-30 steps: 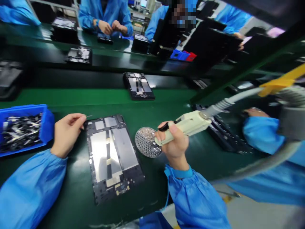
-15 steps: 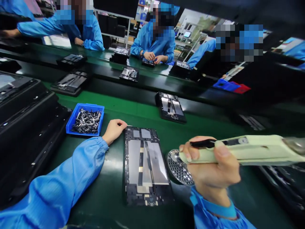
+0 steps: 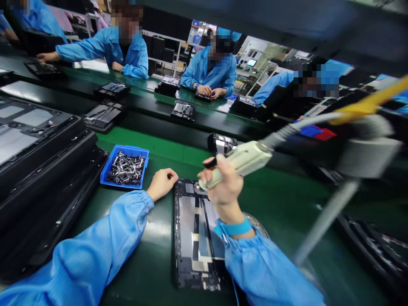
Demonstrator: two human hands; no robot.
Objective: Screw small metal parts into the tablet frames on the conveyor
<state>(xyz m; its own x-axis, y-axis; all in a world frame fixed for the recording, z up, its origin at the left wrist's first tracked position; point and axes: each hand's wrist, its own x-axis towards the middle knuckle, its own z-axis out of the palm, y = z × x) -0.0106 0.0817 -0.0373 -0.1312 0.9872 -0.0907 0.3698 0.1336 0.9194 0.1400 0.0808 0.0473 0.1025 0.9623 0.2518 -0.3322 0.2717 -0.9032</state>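
An opened tablet chassis (image 3: 194, 238) with silver panels lies on the green belt in front of me. My left hand (image 3: 162, 183) rests at its upper left corner with the fingers curled into a pinch; what they hold is too small to make out. My right hand (image 3: 223, 182) grips a cream electric screwdriver (image 3: 237, 163), whose tip points down at the chassis's top edge. A grey hose (image 3: 299, 125) runs from the tool up to the right. A round perforated metal dish (image 3: 259, 227) lies right of the chassis, mostly hidden by my right sleeve.
A blue bin (image 3: 126, 166) of small metal parts stands left of my left hand. Stacked black trays (image 3: 38, 170) fill the left side. Another chassis (image 3: 223, 144) lies farther along the belt. Several people in blue coats work at the far bench (image 3: 143, 91).
My right hand has swung the screwdriver left and forward, from over the metal dish to the chassis's top edge. The left hand stays at the upper left corner. The view shifted slightly.
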